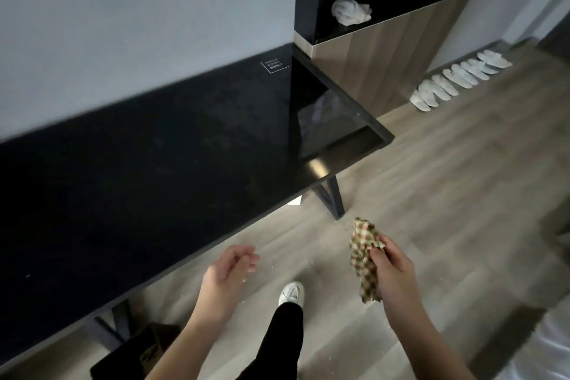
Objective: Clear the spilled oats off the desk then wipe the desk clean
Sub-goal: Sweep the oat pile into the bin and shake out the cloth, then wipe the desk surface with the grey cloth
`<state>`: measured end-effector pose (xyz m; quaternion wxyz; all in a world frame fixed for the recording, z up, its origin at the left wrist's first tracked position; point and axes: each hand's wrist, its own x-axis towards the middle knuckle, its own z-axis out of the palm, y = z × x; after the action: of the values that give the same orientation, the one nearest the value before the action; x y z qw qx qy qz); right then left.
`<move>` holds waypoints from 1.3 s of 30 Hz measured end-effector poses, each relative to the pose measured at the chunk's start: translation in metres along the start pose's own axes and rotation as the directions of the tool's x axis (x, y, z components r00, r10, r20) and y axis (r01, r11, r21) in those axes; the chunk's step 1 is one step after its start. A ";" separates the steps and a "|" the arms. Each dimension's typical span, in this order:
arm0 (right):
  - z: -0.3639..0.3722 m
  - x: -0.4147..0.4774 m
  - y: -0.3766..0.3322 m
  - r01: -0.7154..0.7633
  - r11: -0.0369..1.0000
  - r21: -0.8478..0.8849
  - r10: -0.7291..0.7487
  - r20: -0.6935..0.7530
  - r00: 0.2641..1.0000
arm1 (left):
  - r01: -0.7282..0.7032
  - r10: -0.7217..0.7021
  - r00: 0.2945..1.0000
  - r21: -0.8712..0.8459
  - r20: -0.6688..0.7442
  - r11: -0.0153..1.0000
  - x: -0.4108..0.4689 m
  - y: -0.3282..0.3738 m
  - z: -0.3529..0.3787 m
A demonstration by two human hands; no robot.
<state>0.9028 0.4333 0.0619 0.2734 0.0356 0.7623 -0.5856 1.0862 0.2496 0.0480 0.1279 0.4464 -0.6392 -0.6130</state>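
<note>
Our right hand grips checked cloth over floor; left hand loose, holding nothing, near dark tabletop edge.

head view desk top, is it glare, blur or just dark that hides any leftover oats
Head view: mostly darkness, the black desk is underexposed; its right end mirrors the cabinet with one bright glint; the left hand is motion-blurred, the right hand holding the checked cloth sharper; the wide lens bows the desk edge.
</note>
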 end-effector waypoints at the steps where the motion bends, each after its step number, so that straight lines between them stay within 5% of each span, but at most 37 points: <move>1: -0.005 0.013 -0.004 -0.007 1.000 -0.001 0.007 -0.011 1.000 | 0.004 -0.005 1.000 0.012 0.026 1.000 0.016 0.006 0.012; 9: -0.051 0.091 -0.052 -0.029 0.999 0.045 0.037 -0.183 0.982 | -0.094 0.066 0.956 0.086 0.286 0.992 0.157 0.107 0.116; 17: -0.080 0.166 -0.087 -0.047 0.991 0.129 0.081 -0.271 0.959 | -0.197 0.156 0.922 0.083 0.356 0.977 0.246 0.186 0.196; 29: -0.169 0.371 -0.162 -0.067 0.997 -0.044 0.068 0.002 0.998 | 0.045 -0.057 0.991 0.100 0.121 0.994 0.286 0.195 0.330; 39: -0.212 0.513 -0.264 0.104 0.986 -0.128 -0.082 0.165 0.983 | 0.087 -0.087 0.996 -0.011 -0.023 0.996 0.321 0.240 0.432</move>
<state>0.2892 0.4076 0.0920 0.3076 -0.0657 0.7769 -0.5455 0.4974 0.2698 0.0468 0.1110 0.4804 -0.6145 -0.6158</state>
